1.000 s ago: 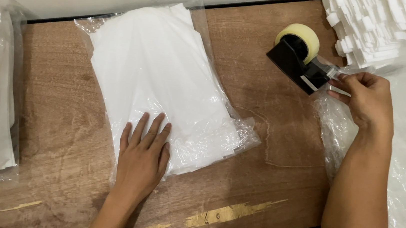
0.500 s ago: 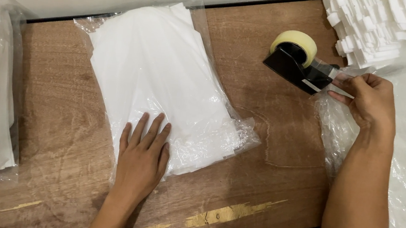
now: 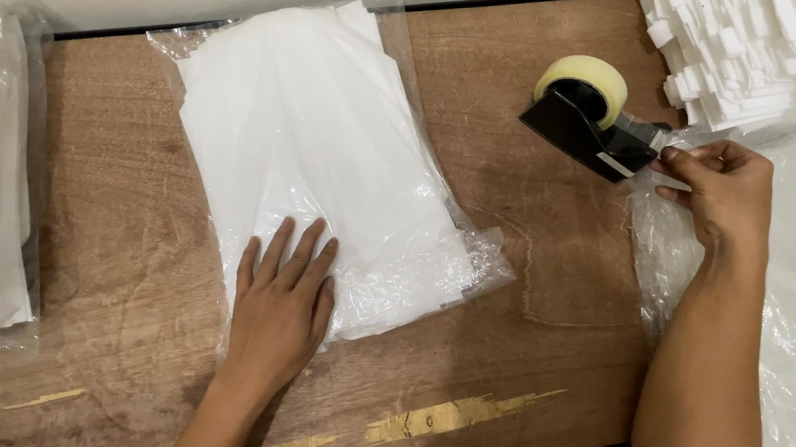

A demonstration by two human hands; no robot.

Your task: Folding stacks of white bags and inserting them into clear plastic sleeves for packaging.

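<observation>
Worn wooden table (image 3: 548,298) filling the frame, left hand (image 3: 283,305) flat with fingers spread on a clear bag of white sheets (image 3: 326,162) at centre, right hand (image 3: 722,189) pinching the tape end at a black tape dispenser (image 3: 586,125) upper right, white stack (image 3: 771,51) in the corner.

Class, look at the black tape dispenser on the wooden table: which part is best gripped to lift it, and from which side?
Probably the black body of the tape dispenser, from above and its left. Its long flat sides suit a pinch, the tape roll fills the top rear, and the right hand is at the cutter end.
</observation>
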